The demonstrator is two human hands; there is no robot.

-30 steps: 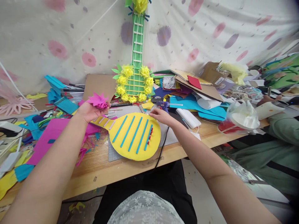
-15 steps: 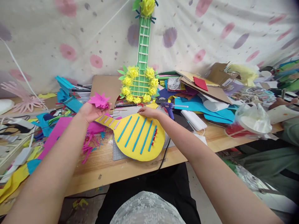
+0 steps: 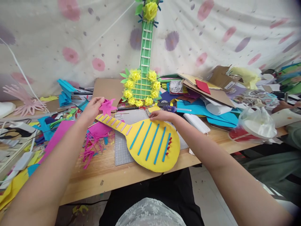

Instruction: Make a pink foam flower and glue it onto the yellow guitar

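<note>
A yellow paper lute lies tilted across the near part of the table, its round body to the right and its neck pointing up left. Blue strips cross the body, pale pink strips cross the neck, and small red pieces sit at the right. My right hand is closed on the body's far edge. At the neck's tip, my left hand pinches a magenta paper flower, its fingers at the flower's left side. Whether the flower touches the neck, I cannot tell. Under the lute is a grey cutting mat.
Behind stands a green paper guitar with yellow flowers. A glue gun and white box lie right of it. Magenta scraps and a power strip are at left. Farther right is a bagged red tub, near another person's hand.
The lute has shifted right and nearer to me, with my right hand on it. My left hand has turned from palm-up under the flower to gripping its left side, and the flower is tipped.
</note>
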